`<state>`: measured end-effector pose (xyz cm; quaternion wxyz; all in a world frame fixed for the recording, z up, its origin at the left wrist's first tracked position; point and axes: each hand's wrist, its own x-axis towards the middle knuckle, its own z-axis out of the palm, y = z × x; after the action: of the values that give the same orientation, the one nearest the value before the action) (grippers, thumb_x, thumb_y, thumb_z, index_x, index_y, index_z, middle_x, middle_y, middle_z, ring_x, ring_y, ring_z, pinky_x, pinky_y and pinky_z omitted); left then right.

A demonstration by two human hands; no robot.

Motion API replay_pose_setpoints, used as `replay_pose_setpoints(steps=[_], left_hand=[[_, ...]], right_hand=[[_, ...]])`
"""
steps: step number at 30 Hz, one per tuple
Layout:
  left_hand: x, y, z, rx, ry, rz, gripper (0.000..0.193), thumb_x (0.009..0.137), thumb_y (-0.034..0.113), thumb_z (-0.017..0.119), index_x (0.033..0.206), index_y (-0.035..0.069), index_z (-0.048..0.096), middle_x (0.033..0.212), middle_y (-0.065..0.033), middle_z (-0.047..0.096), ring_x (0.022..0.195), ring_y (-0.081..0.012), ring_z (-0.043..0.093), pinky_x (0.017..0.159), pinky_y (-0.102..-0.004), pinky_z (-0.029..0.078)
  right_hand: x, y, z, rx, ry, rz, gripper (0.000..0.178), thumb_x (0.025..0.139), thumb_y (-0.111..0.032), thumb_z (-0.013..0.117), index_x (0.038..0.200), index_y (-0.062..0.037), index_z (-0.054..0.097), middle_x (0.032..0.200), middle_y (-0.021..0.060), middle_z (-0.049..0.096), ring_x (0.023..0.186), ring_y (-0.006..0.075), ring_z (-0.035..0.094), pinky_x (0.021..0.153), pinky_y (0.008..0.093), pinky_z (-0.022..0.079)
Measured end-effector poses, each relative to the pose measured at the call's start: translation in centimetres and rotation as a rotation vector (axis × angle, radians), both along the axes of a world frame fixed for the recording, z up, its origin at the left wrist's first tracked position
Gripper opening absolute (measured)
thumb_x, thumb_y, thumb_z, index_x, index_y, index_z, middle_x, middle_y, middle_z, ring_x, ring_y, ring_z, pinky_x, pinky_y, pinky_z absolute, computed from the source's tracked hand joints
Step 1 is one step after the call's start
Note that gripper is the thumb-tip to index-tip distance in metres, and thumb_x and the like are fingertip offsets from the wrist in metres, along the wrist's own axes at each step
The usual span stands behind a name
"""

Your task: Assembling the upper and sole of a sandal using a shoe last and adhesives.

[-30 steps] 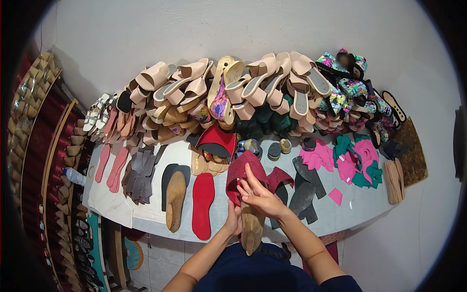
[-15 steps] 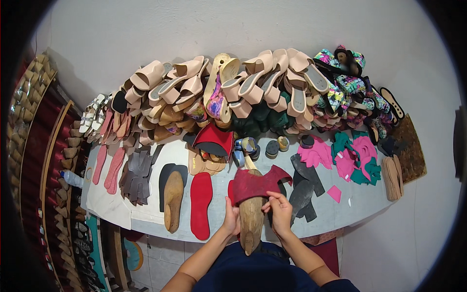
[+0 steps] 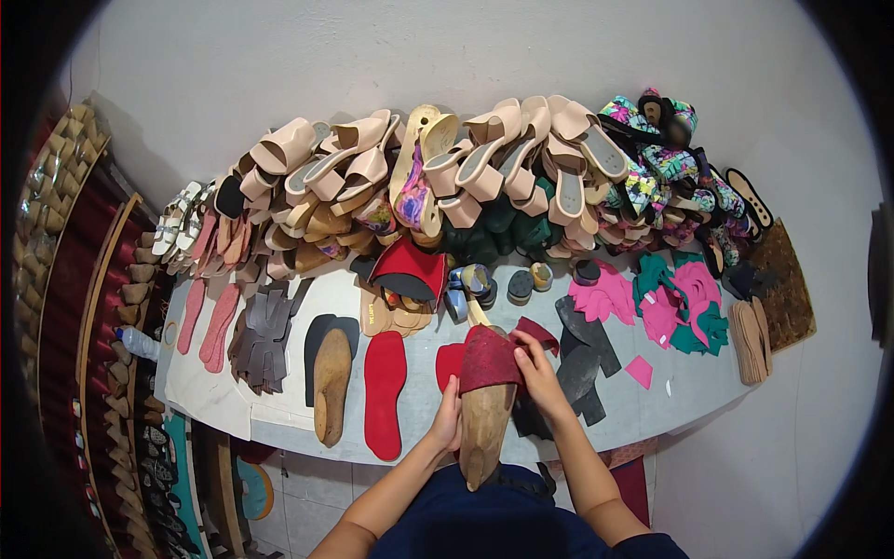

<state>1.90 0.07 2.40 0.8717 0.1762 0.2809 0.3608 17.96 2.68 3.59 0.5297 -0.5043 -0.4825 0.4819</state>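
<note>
Above the table's near edge, a wooden shoe last [image 3: 486, 438] is held with its toe end pointing away from me. A dark red shoe upper [image 3: 488, 361] wraps over that toe end, and one wing of it sticks out past my fingers on the right. My left hand [image 3: 447, 421] is closed along the last's left side. On the other side, my right hand [image 3: 542, 380] grips the upper's right edge against the last. Behind my left hand lies part of a red sole-shaped piece [image 3: 450, 361]. Further left are a red insole [image 3: 385, 396] and a second wooden last [image 3: 332, 387].
Pale heeled sandals [image 3: 484, 168] are heaped along the wall. Grey cut pieces [image 3: 264, 335], black strips [image 3: 582, 373], and pink and green cut pieces [image 3: 694, 298] lie on the table [image 3: 652, 410]. Stacked insoles [image 3: 751, 340] stand at right; shelves of lasts [image 3: 116, 410] line the left.
The red upper was spread across the last; now it is folded down around the toe. My right hand has moved up and away from me, onto the upper's right edge.
</note>
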Motion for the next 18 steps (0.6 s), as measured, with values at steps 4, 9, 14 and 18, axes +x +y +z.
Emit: replay_pose_setpoints(steps=[4, 9, 14, 18], left_hand=[[-0.5, 0.0, 0.1, 0.046, -0.085, -0.034, 0.080, 0.081, 0.065, 0.018, 0.130, 0.004, 0.024, 0.127, -0.0150, 0.038, 0.114, -0.0240, 0.040, 0.096, -0.0357, 0.030], [-0.8, 0.1, 0.6, 0.032, -0.240, 0.014, 0.085, 0.077, 0.070, 0.017, 0.132, 0.005, 0.022, 0.129, -0.0161, 0.035, 0.117, -0.0274, 0.036, 0.099, -0.0387, 0.026], [-1.1, 0.4, 0.3, -0.065, -0.342, -0.023, 0.089, 0.074, 0.073, 0.018, 0.132, 0.006, 0.021, 0.132, -0.0163, 0.031, 0.119, -0.0288, 0.034, 0.100, -0.0401, 0.025], [-0.9, 0.5, 0.5, -0.057, -0.187, -0.067, 0.091, 0.073, 0.074, 0.017, 0.133, 0.006, 0.020, 0.131, -0.0159, 0.031, 0.120, -0.0274, 0.033, 0.100, -0.0395, 0.024]], right_hand=[[-1.0, 0.6, 0.4, 0.085, -0.337, -0.119, 0.039, 0.082, -0.026, 0.055, 0.111, -0.0023, 0.046, 0.100, 0.0121, 0.048, 0.096, 0.0223, 0.047, 0.086, 0.0296, 0.034], [-0.9, 1.0, 1.2, 0.115, -0.342, -0.129, 0.037, 0.080, -0.024, 0.057, 0.109, -0.0030, 0.047, 0.101, 0.0142, 0.049, 0.095, 0.0241, 0.049, 0.085, 0.0311, 0.036], [-0.2, 0.8, 0.5, 0.073, -0.142, -0.013, 0.041, 0.080, -0.023, 0.057, 0.113, -0.0026, 0.045, 0.105, 0.0161, 0.050, 0.100, 0.0243, 0.048, 0.087, 0.0314, 0.035], [-0.9, 0.7, 1.9, 0.185, -0.364, -0.041, 0.044, 0.079, -0.024, 0.057, 0.115, -0.0025, 0.044, 0.104, 0.0159, 0.050, 0.099, 0.0272, 0.048, 0.087, 0.0325, 0.035]])
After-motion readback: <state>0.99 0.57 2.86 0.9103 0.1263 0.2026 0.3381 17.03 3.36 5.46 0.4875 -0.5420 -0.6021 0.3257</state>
